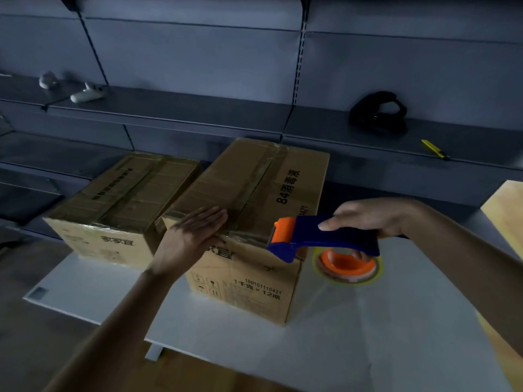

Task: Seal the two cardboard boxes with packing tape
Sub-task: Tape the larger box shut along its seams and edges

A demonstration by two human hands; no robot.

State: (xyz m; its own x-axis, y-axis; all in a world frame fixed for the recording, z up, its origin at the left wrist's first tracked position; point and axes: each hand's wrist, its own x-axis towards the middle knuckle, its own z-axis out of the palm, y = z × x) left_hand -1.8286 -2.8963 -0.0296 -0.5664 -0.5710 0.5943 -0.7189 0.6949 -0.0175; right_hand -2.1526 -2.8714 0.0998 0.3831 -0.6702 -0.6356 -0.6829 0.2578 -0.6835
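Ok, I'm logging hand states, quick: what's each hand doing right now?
Left hand: open, pressing flat on the nearer box.
Right hand: closed round the tape dispenser.

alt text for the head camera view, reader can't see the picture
A person's right hand holds a blue and orange tape dispenser at the near top edge of the right cardboard box, while the left hand lies flat on its taped top. A second taped box sits to its left, both on a white table before grey shelves.
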